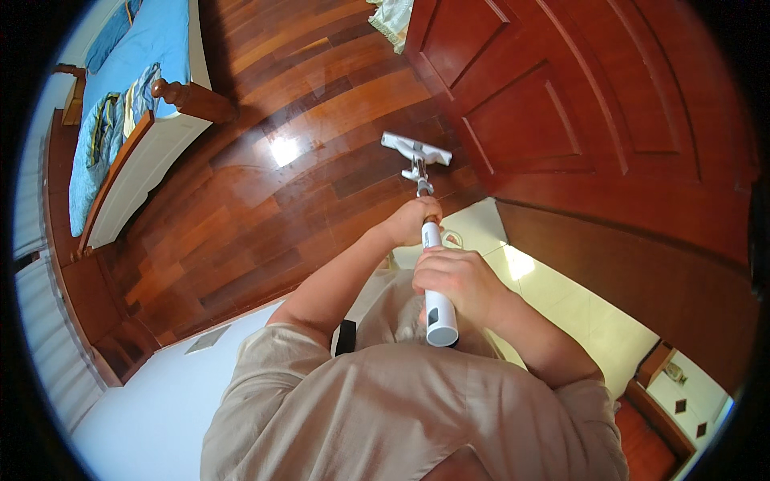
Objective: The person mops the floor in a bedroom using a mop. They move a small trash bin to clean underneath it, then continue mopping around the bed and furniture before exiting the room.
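I hold a flat mop by its white handle (439, 313) with both hands. My left hand (411, 221) grips the shaft lower down, close to the metal joint. My right hand (454, 282) is wrapped around the handle higher up, near its open end. The white flat mop head (415, 147) rests on the dark wooden floor (265, 200), just in front of a reddish wooden door (577, 104).
A bed with a blue cover (128, 88) and white wooden frame stands at the left. Pale floor tiles (561, 305) begin at the doorway under me. A white wall (152, 401) lies at lower left, and a light cloth (391, 18) hangs at the top.
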`<action>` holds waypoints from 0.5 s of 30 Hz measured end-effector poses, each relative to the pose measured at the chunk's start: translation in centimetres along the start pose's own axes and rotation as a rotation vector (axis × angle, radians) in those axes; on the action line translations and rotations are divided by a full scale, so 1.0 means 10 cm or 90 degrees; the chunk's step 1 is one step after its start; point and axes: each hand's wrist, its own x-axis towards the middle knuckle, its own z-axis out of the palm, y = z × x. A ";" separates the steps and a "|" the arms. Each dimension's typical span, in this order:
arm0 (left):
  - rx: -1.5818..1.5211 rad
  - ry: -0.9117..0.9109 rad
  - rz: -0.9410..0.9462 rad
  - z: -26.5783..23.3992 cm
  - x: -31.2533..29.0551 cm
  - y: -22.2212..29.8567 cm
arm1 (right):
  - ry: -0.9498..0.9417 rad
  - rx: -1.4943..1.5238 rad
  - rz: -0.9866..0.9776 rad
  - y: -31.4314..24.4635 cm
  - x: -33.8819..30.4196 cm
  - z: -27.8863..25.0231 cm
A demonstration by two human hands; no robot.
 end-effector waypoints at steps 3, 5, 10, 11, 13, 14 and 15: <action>-0.031 -0.042 -0.009 -0.01 -0.27 0.14 | -0.030 -0.013 0.024 -0.26 0.07 0.05; -0.049 -0.069 -0.031 -0.03 -0.45 0.31 | -0.040 0.022 0.035 -0.40 0.06 0.10; -0.070 -0.067 -0.018 0.00 -0.47 0.50 | 0.048 0.052 0.045 -0.61 0.05 0.04; -0.067 -0.029 0.009 0.03 -0.42 0.53 | 0.067 0.040 0.059 -0.66 0.03 -0.03; -0.064 0.003 0.058 0.07 -0.32 0.65 | 0.098 0.021 0.083 -0.77 -0.03 -0.20; -0.086 -0.005 0.053 0.10 -0.27 0.72 | 0.112 0.018 0.099 -0.82 -0.09 -0.24; -0.107 -0.011 0.049 0.15 -0.22 0.79 | 0.125 0.014 0.113 -0.89 -0.15 -0.28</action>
